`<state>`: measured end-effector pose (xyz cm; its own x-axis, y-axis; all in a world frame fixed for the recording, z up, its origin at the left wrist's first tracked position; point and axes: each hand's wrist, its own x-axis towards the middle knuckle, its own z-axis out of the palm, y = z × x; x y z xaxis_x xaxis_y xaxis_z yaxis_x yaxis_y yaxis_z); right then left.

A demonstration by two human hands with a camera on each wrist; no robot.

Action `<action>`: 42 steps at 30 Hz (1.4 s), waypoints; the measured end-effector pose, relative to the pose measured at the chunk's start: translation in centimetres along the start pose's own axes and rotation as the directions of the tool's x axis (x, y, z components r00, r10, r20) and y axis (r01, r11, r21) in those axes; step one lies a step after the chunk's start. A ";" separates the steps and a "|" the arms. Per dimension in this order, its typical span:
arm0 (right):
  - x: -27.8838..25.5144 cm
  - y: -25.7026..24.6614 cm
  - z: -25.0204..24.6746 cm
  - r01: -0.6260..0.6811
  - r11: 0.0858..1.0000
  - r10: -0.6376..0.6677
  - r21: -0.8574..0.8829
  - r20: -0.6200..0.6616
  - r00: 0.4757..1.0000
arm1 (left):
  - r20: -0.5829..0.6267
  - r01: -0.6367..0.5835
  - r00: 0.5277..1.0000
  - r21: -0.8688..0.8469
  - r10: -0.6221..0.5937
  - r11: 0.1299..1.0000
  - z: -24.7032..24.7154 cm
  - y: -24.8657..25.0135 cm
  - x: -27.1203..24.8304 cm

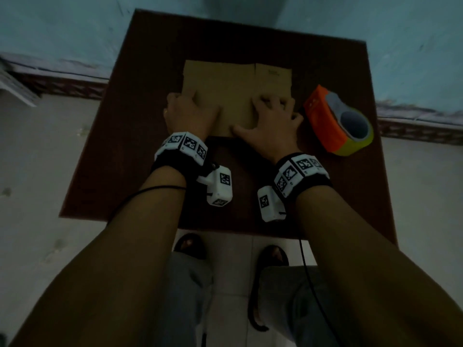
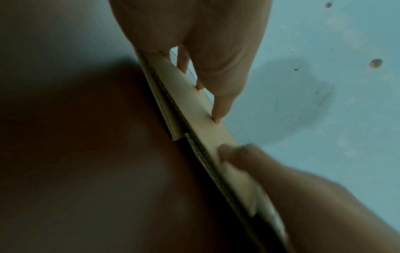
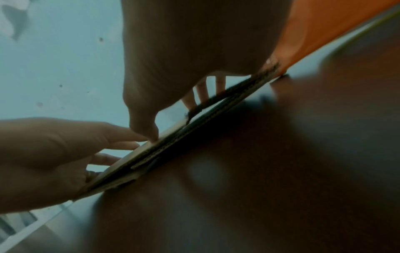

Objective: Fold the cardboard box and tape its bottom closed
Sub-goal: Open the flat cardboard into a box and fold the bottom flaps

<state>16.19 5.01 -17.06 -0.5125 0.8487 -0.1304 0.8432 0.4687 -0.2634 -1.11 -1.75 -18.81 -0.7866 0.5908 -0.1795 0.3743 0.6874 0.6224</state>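
A flattened brown cardboard box [image 1: 233, 81] lies on the dark wooden table [image 1: 225, 33]. My left hand [image 1: 190, 111] is at its left edge, and in the left wrist view the fingertips [image 2: 216, 118] press down on the top face [image 2: 194, 111]. My right hand [image 1: 273, 118] is spread over the near right part, with its thumb [image 3: 151, 133] on the near edge [image 3: 173, 142]. Its fingers [image 3: 201, 95] press further in, where the top layer stands slightly off the lower one. Neither hand shows fingers beneath the board.
An orange and yellow tape dispenser [image 1: 333, 121] lies on the table just right of the box, close to my right hand; its orange side [image 3: 324, 25] fills the right wrist view's corner. A blue wall is behind, with floor around the table.
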 end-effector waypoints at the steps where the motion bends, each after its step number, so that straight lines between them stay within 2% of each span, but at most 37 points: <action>1: -0.7 -0.2 -0.4 -0.003 1.000 0.003 0.003 0.001 1.000 | 0.020 -0.004 1.000 0.007 0.003 1.000 -0.4 -0.2 -0.8; 9: -4.7 -2.0 -5.1 0.034 0.992 -0.034 0.119 -0.003 0.999 | 0.138 -0.008 0.990 -0.122 0.024 0.992 -5.5 0.6 -5.8; 15: -5.6 -1.8 -7.6 0.097 0.923 -0.062 0.373 -0.106 0.993 | 0.029 -0.027 0.999 -0.392 0.042 0.919 -7.5 0.9 -7.6; 17: -5.4 -1.4 -7.9 0.101 0.862 -0.049 0.496 -0.118 0.992 | -0.042 -0.046 0.999 -0.509 0.028 0.860 -7.5 0.9 -7.7; 21: -4.5 0.1 -7.1 0.106 0.673 0.028 0.732 -0.168 0.985 | -0.148 -0.114 0.989 -0.690 0.015 0.715 -6.4 1.4 -7.5; 25: -3.4 0.6 -5.5 0.104 0.522 0.114 0.846 -0.191 0.975 | -0.149 -0.174 0.984 -0.751 0.092 0.637 -5.3 2.1 -6.3; 30: -1.7 -0.4 -6.1 0.054 0.318 0.185 0.947 -0.118 0.976 | -0.145 -0.198 0.980 -0.785 0.137 0.587 -5.9 3.6 -4.4; 35: -1.4 -0.7 -6.4 0.121 0.357 0.159 0.926 -0.187 0.969 | -0.125 -0.165 0.986 -0.820 0.110 0.548 -7.0 3.3 -3.7; 37: -1.6 -0.5 -6.9 0.134 0.331 0.190 0.934 -0.205 0.960 | -0.152 -0.176 0.984 -0.844 0.088 0.507 -7.7 3.4 -3.8; 39: -2.0 -0.2 -7.4 0.144 0.308 0.209 0.940 -0.215 0.954 | -0.192 -0.215 0.977 -0.859 0.097 0.465 -8.2 3.7 -3.8; 42: -2.6 -0.1 -7.8 0.194 0.298 0.198 0.935 -0.259 0.945 | -0.258 -0.308 0.951 -0.827 0.169 0.470 -8.8 4.3 -4.9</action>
<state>18.73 4.65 -9.23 -0.2758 0.9585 0.0720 0.0002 0.0749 -0.9972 0.00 -5.42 -8.57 -0.8114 0.5697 0.1308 0.0117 -0.2080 0.9781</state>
